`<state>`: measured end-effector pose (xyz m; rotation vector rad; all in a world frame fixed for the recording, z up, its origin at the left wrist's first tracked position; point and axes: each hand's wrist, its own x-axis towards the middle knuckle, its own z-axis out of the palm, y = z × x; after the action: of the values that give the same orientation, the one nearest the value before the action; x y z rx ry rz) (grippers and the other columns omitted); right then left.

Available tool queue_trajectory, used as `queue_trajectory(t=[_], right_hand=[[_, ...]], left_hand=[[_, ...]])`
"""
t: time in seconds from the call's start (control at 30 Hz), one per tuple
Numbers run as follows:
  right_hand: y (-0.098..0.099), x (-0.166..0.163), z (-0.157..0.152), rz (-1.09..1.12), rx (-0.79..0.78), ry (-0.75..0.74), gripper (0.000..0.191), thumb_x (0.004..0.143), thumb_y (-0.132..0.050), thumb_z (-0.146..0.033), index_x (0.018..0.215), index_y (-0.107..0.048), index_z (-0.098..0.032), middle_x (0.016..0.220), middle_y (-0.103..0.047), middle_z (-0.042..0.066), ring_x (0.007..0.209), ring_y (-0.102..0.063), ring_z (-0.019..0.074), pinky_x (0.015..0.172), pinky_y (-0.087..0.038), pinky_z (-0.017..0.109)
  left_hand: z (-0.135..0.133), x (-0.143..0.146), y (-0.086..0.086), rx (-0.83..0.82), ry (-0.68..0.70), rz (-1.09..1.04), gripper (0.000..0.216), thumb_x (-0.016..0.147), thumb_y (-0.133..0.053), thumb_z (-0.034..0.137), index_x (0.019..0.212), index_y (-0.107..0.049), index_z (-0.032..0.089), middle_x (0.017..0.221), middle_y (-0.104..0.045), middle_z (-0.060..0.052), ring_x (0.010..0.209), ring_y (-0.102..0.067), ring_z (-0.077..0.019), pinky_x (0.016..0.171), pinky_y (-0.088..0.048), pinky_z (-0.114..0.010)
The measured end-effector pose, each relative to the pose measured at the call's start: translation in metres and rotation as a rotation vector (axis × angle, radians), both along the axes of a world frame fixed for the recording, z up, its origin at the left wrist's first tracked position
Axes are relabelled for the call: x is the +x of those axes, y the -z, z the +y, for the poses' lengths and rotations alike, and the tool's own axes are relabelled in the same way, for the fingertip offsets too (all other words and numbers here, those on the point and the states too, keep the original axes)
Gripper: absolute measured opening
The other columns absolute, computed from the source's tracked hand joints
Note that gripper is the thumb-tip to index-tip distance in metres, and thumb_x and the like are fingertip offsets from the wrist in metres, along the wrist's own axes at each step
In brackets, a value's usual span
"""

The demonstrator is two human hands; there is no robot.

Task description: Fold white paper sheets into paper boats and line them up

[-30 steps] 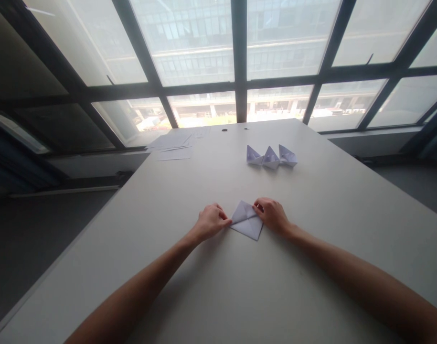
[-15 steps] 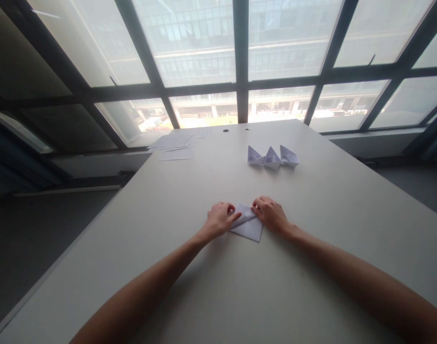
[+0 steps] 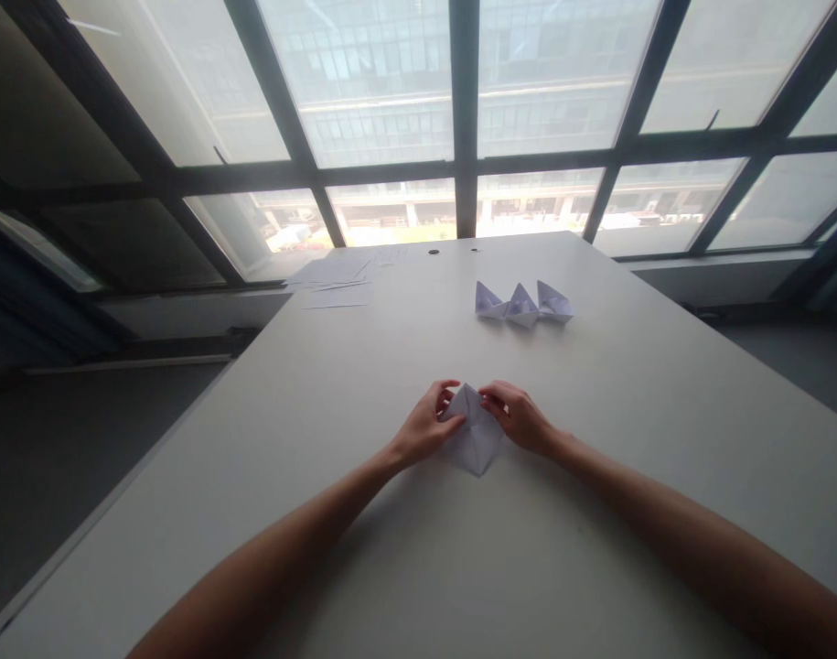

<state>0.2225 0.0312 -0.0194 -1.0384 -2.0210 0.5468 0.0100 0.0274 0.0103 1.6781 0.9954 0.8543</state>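
A folded white sheet of paper (image 3: 477,450) is between my hands near the middle of the table, its top corner pointing away from me and another corner towards me. My left hand (image 3: 432,426) grips its left side, with the thumb on the near face and the fingers curled behind. On the right side, my right hand (image 3: 518,414) pinches the paper's upper edge between thumb and fingers. Creases run across the paper's face. Fingers hide parts of both side edges.
Three folded paper boats (image 3: 522,307) stand in a row farther back on the white table (image 3: 363,384), right of centre. Several flat paper sheets (image 3: 339,282) lie at the far left. Large windows (image 3: 383,82) rise behind the table.
The folded paper has changed from lying flat with a slanting fold to a raised diamond shape. My left hand has turned, its fingers now behind the paper; my right hand has barely moved.
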Motion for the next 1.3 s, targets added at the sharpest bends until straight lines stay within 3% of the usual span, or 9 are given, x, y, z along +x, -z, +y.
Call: queue_trajectory(t=[0.13, 0.23, 0.33, 0.47, 0.6, 0.8, 0.97, 1.23, 1.3], right_hand=[[-0.005, -0.004, -0.006, 0.096, 0.060, -0.086, 0.019, 0.098, -0.047, -0.025, 0.098, -0.066, -0.019, 0.083, -0.060, 0.005, 0.079, -0.056, 0.0175, 0.072, -0.043, 0.029], [-0.007, -0.008, -0.010, 0.156, 0.046, -0.051, 0.018, 0.096, -0.050, -0.027, 0.098, -0.065, -0.018, 0.081, -0.061, 0.005, 0.075, -0.056, 0.0167, 0.069, -0.043, 0.028], [-0.007, -0.007, -0.010, 0.224, -0.059, 0.044, 0.016, 0.093, -0.056, -0.031, 0.092, -0.064, -0.017, 0.074, -0.060, 0.001, 0.067, -0.053, 0.0146, 0.063, -0.041, 0.026], [-0.006, -0.002, -0.007, 0.222, -0.211, 0.051, 0.033, 0.089, -0.060, -0.041, 0.069, -0.061, -0.016, 0.059, -0.050, -0.002, 0.057, -0.042, 0.0116, 0.053, -0.031, 0.024], [-0.006, 0.001, -0.004, 0.352, -0.326, 0.007, 0.038, 0.086, -0.062, -0.048, 0.068, -0.063, -0.015, 0.058, -0.048, -0.002, 0.056, -0.040, 0.0113, 0.051, -0.028, 0.024], [-0.005, 0.000, -0.004, 0.504, -0.344, 0.017, 0.037, 0.082, -0.068, -0.048, 0.067, -0.064, -0.014, 0.058, -0.048, -0.002, 0.055, -0.038, 0.0110, 0.050, -0.026, 0.025], [-0.002, 0.001, -0.002, 0.493, -0.343, 0.034, 0.049, 0.085, -0.061, -0.053, 0.053, -0.051, -0.017, 0.052, -0.035, -0.004, 0.051, -0.030, 0.0093, 0.049, -0.022, 0.025], [-0.001, 0.006, 0.002, 0.641, -0.488, -0.011, 0.067, 0.088, -0.035, -0.073, 0.063, -0.061, -0.017, 0.061, -0.056, 0.004, 0.055, -0.049, 0.0153, 0.051, -0.038, 0.027], [-0.002, 0.006, 0.001, 0.595, -0.461, -0.020, 0.062, 0.087, -0.043, -0.071, 0.061, -0.059, -0.017, 0.059, -0.054, 0.003, 0.054, -0.047, 0.0145, 0.051, -0.037, 0.026]], left_hand=[[0.001, -0.002, -0.011, -0.071, 0.189, 0.021, 0.039, 0.085, -0.063, 0.046, 0.104, -0.065, 0.012, 0.091, -0.065, -0.006, 0.080, -0.059, -0.0184, 0.070, -0.044, -0.026], [-0.001, -0.001, -0.009, -0.091, 0.125, 0.105, 0.046, 0.084, -0.060, 0.055, 0.075, -0.065, 0.010, 0.064, -0.054, 0.001, 0.060, -0.047, -0.0122, 0.055, -0.034, -0.022], [-0.002, -0.001, -0.002, -0.120, 0.029, 0.121, 0.053, 0.083, -0.058, 0.060, 0.065, -0.061, 0.010, 0.056, -0.044, 0.003, 0.053, -0.037, -0.0093, 0.049, -0.025, -0.022], [-0.001, -0.003, 0.004, -0.161, -0.057, 0.025, 0.054, 0.080, -0.062, 0.062, 0.067, -0.062, 0.009, 0.057, -0.044, 0.002, 0.053, -0.037, -0.0089, 0.048, -0.024, -0.021], [-0.002, -0.002, 0.006, -0.239, -0.057, -0.109, 0.054, 0.078, -0.065, 0.061, 0.077, -0.066, 0.007, 0.061, -0.050, 0.000, 0.054, -0.041, -0.0093, 0.050, -0.029, -0.021], [-0.005, 0.002, 0.011, -0.288, -0.075, -0.230, 0.054, 0.076, -0.069, 0.061, 0.077, -0.066, 0.007, 0.061, -0.052, 0.000, 0.052, -0.041, -0.0083, 0.049, -0.029, -0.020], [-0.004, 0.002, 0.015, -0.280, -0.105, -0.231, 0.055, 0.076, -0.068, 0.063, 0.070, -0.063, 0.008, 0.058, -0.048, 0.001, 0.049, -0.037, -0.0072, 0.045, -0.025, -0.020], [-0.002, 0.002, 0.020, -0.297, -0.150, -0.256, 0.056, 0.075, -0.069, 0.063, 0.077, -0.068, 0.007, 0.062, -0.055, -0.003, 0.051, -0.045, -0.0102, 0.047, -0.031, -0.021], [-0.002, 0.002, 0.020, -0.312, -0.150, -0.273, 0.055, 0.075, -0.069, 0.062, 0.078, -0.068, 0.007, 0.062, -0.056, -0.003, 0.051, -0.046, -0.0104, 0.047, -0.032, -0.022]])
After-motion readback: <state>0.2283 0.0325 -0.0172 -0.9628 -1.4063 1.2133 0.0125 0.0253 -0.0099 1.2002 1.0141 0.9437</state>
